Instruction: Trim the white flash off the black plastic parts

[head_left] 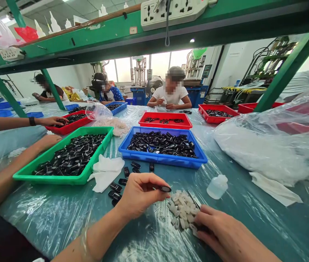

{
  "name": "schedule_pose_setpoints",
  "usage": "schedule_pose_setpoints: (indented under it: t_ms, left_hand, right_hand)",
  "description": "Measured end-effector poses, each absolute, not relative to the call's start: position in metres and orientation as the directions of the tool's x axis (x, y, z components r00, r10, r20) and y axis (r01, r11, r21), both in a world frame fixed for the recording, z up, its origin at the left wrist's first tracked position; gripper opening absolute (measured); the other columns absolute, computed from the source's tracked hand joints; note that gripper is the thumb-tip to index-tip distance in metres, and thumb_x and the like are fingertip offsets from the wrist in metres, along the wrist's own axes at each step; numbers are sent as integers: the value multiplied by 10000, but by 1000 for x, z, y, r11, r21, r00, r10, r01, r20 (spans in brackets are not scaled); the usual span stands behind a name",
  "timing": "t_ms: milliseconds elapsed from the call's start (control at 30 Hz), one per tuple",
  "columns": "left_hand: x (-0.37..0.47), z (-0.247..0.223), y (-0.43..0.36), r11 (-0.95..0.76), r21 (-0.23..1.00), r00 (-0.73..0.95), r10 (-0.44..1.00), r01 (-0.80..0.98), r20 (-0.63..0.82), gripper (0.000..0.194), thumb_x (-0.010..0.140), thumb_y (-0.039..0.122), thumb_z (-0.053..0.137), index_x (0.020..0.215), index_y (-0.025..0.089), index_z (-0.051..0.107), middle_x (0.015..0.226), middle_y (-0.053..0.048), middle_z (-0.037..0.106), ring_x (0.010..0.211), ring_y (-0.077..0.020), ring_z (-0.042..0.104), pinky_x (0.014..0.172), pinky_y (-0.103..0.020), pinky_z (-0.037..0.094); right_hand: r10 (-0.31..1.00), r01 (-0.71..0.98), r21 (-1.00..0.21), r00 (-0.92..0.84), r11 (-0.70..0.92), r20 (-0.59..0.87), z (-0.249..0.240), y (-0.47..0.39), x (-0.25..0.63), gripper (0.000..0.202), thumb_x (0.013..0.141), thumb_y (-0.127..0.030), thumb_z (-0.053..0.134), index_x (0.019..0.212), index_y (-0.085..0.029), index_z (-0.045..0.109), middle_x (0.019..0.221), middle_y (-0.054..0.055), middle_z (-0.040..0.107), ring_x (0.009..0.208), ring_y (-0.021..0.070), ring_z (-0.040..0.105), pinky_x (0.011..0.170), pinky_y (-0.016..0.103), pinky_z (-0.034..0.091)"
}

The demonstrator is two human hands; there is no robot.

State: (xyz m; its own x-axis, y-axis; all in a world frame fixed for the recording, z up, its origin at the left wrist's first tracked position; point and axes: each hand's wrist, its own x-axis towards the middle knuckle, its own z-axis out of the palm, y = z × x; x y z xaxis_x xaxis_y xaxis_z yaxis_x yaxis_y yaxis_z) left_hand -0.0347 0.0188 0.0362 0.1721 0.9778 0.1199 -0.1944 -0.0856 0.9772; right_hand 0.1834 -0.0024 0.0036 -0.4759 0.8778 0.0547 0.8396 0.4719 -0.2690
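My left hand (pixel 140 193) is closed in a pinch on a small black plastic part (pixel 165 189), whose pale oval end faces right. Below and right of it lies a pile of small whitish translucent pieces (pixel 182 208). At the right edge of that pile, my right hand (pixel 216 227) is closed around tweezers (pixel 194 198), their thin tips pointing away from me over the pieces. Several loose black parts (pixel 116 187) lie on the plastic-covered table left of my left hand. Behind them, a blue tray (pixel 162 159) holds many more black parts.
A green tray (pixel 58 179) of black parts stands left, beside a white cloth (pixel 106 169). A translucent bottle (pixel 217 186) stands right, near a large plastic bag (pixel 263 145). A co-worker's arms (pixel 20 160) reach in from the left. A green shelf beam (pixel 102 36) crosses overhead.
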Motion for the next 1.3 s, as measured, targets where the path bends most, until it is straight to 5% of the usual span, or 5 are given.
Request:
schedule_pose_setpoints:
  t_ms: [133,633,867,1100,1300]
  left_hand:
    - [-34,34,17,-145,978,211,962,-149,175,99,599,116,763,684,161,737,692,-50,689,645,-140,626,592,-224,499]
    - [-26,28,19,157,957,209,972,-244,-106,255,569,184,799,774,104,672,572,-28,669,508,-151,668,444,-162,494]
    - [-23,27,17,192,953,227,964,-235,-138,253,560,196,808,740,107,654,551,-17,661,496,-141,660,438,-155,482]
    - [-15,22,12,256,950,363,914,-178,-178,250,565,223,806,732,100,665,606,-50,688,499,-133,648,460,-178,493]
    - [-11,18,5,301,946,453,864,-117,-218,192,571,165,777,719,114,665,562,-18,671,481,-110,623,487,-183,501]
  right_hand:
    - [849,845,-220,-518,488,-105,8,-4,179,267,792,-36,443,627,-195,579,777,51,641,625,168,650,537,248,487]
    - [840,838,-145,-539,526,-69,3,-9,178,226,797,-69,388,656,-183,524,742,87,653,613,200,640,536,275,457]
    - [917,791,-481,-391,378,78,24,-10,178,175,732,-148,438,568,-209,451,571,-1,579,528,142,538,503,236,405]
    - [989,480,-867,-118,133,87,30,-5,176,135,697,-309,614,634,-196,577,591,-3,615,559,147,574,525,237,462]
    - [992,230,-966,-80,114,97,27,-5,172,145,632,-310,724,690,-181,696,624,11,668,582,154,614,548,234,501]
